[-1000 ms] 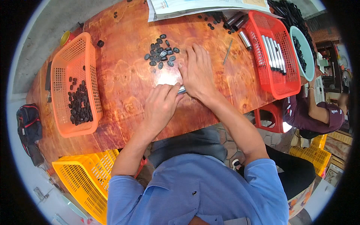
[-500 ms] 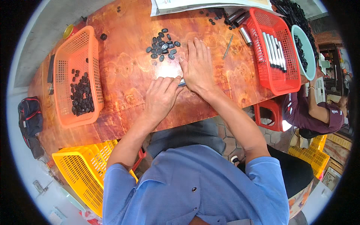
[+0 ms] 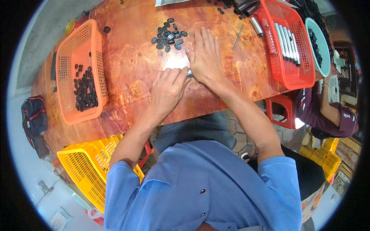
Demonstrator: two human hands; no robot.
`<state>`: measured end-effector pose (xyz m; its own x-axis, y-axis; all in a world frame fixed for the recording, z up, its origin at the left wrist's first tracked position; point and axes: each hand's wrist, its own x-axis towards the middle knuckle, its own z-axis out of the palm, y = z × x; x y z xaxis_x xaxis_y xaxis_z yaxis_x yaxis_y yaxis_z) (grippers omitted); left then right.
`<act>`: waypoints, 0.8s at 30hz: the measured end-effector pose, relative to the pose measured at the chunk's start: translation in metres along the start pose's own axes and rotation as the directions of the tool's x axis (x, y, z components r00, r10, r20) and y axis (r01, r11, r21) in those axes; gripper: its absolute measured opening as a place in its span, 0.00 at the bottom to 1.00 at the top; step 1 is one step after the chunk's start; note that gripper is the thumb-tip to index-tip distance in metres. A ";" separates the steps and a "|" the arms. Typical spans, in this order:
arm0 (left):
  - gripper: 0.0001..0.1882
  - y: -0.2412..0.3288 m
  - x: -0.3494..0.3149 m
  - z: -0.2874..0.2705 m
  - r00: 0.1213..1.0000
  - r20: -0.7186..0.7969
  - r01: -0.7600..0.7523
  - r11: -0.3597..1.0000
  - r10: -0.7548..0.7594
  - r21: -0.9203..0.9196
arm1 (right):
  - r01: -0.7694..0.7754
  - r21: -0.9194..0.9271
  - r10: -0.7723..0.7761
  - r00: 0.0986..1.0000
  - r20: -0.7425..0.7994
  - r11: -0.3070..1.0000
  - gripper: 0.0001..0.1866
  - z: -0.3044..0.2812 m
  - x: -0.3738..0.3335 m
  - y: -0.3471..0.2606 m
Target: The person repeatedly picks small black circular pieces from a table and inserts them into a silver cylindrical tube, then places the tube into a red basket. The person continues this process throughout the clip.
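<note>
My left hand (image 3: pixel 169 86) is closed, thumb and fingers pinching the end of a silver metal tube (image 3: pixel 189 73), which is mostly hidden between my hands. My right hand (image 3: pixel 206 59) lies flat on the table with its fingers stretched out, its palm and thumb side against the tube. Just beyond my fingertips, a loose pile of small black oval plastic caps (image 3: pixel 169 35) rests on the wood.
An orange basket (image 3: pixel 101 88) with many black pieces stands left. At right are a red basket (image 3: pixel 291 82) of silver tubes, a mint-green basin (image 3: pixel 325 69) and a thin metal rod (image 3: pixel 238 37). Yellow crates (image 3: pixel 83 165) sit below the table. A person in maroon (image 3: pixel 323 111) is at right.
The whole view has shifted, so the table and its things sit a little higher in the picture. My hands keep nearly the same grip and place on the table.
</note>
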<state>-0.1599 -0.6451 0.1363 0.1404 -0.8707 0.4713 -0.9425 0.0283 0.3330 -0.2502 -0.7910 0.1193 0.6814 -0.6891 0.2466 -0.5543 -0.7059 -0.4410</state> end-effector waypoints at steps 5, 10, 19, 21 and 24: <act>0.19 0.000 0.002 -0.004 0.998 0.026 0.048 0.998 -0.049 0.047 | 0.022 0.036 -0.020 0.997 -0.071 0.999 0.36 0.001 0.002 -0.004; 0.18 0.003 0.015 -0.007 0.990 0.052 0.122 0.980 -0.131 0.157 | -0.054 0.518 0.216 0.942 -0.258 0.854 0.30 -0.001 0.005 0.009; 0.16 -0.005 0.006 -0.039 0.534 0.509 0.597 -0.124 -0.675 -0.792 | -0.057 0.618 0.272 0.927 -0.260 0.784 0.26 0.005 0.005 0.013; 0.17 -0.005 -0.003 -0.036 0.524 0.603 0.400 -0.452 -0.601 -0.798 | -0.072 0.619 0.275 0.931 -0.239 0.782 0.25 0.003 0.004 0.012; 0.19 0.007 -0.010 -0.043 0.545 0.625 0.303 -0.564 -0.559 -0.769 | -0.081 0.625 0.273 0.937 -0.219 0.777 0.26 0.003 0.002 0.009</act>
<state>-0.1548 -0.6151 0.1688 0.4139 -0.7974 -0.4392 0.8067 0.0978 0.5828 -0.2522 -0.7979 0.1133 0.3818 -0.8744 0.2995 -0.1868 -0.3904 -0.9015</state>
